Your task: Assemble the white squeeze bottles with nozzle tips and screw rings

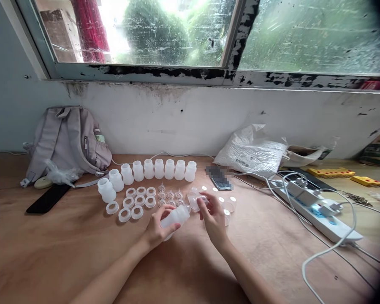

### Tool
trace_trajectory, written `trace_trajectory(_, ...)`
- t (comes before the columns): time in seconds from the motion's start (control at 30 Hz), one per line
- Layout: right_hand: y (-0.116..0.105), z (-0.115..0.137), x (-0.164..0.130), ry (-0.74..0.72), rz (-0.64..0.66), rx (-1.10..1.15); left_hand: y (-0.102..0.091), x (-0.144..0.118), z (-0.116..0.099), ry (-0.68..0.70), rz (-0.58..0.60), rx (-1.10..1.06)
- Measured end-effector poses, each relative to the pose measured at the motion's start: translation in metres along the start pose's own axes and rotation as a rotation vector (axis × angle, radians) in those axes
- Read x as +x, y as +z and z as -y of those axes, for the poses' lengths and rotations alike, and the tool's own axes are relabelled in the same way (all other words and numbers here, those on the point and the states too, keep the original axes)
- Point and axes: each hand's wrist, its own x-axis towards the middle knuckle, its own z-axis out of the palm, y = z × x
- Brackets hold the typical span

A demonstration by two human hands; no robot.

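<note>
Left hand (pixel 156 230) grips white bottle (pixel 176 217) — lying sideways, neck pointing right.

Bottle (pixel 176 216): translucent matt plastic. Table (pixel 50 249): bare matt wood. Backpack (pixel 68 141): soft cloth. Bag (pixel 251 152): crinkled glossy plastic.

The left hand (pixel 156 230) is covering the base of the white translucent plastic bottle (pixel 176 217). The small clear plastic cap (pixel 194 199) is partly hiding behind the fingers of the right hand (pixel 213 218). A blur patch is masking the flat dark smartphone (pixel 219 178), and the picture's right edge is cutting off the green cardboard box (pixel 378 153).
</note>
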Motion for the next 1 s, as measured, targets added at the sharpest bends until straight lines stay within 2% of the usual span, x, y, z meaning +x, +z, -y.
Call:
trace_trajectory(0.2,0.005,-0.003,-0.004,0.038,0.128,-0.08,0.0,-0.001,-0.001,-0.007,0.062,0.002)
trace_trajectory(0.37,0.007,-0.004,-0.005,0.014,0.162,-0.107,0.0,-0.002,-0.001,-0.035,0.078,0.005)
trace_trajectory(0.57,0.008,-0.005,-0.01,0.171,0.287,0.127,0.0,-0.001,0.003,-0.057,0.104,-0.023)
trace_trajectory(0.7,0.009,-0.007,-0.012,0.176,0.261,0.197,0.0,-0.001,0.004,-0.058,0.124,-0.056)
trace_trajectory(0.87,0.01,-0.014,-0.015,0.133,0.259,0.146,0.001,-0.001,0.005,-0.061,0.159,-0.063)
trace_trajectory(1.0,0.013,-0.02,-0.023,0.118,0.151,0.121,0.002,-0.003,0.007,-0.047,0.171,-0.018)
